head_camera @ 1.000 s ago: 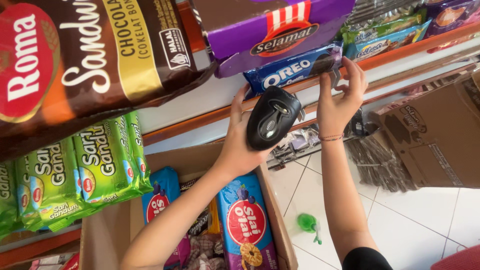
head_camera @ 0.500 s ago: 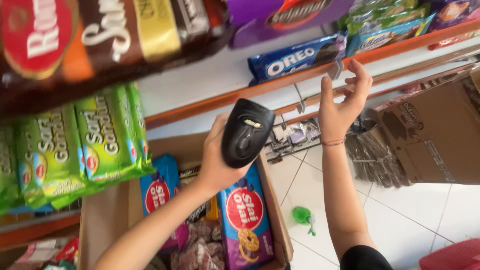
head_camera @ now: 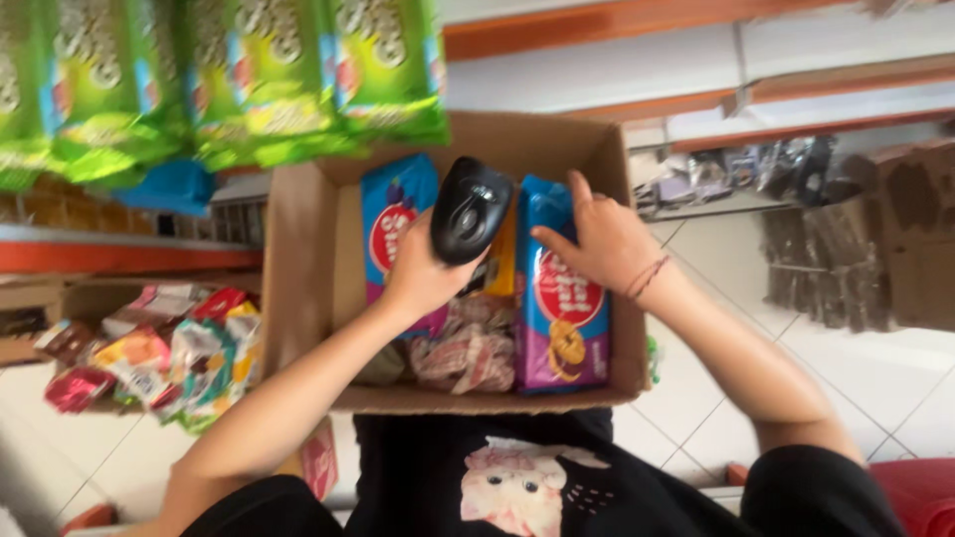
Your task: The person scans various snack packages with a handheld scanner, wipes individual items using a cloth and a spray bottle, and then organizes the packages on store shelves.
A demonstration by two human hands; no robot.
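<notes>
Down over the cardboard box (head_camera: pixel 298 288), both hands were busy. The left hand (head_camera: pixel 423 273) was closed around a black handheld scanner (head_camera: pixel 470 209), holding it just above the snacks inside. The right hand (head_camera: pixel 602 239) rested with spread fingers on a blue and purple biscuit packet (head_camera: pixel 557 328) standing against the box's right wall, touching it but not clearly clasping it. A second blue packet (head_camera: pixel 398 214) and some red and white sweets (head_camera: pixel 468 353) lay beside it. Judging by this, the box was far from emptied and the packet not yet lifted.
</notes>
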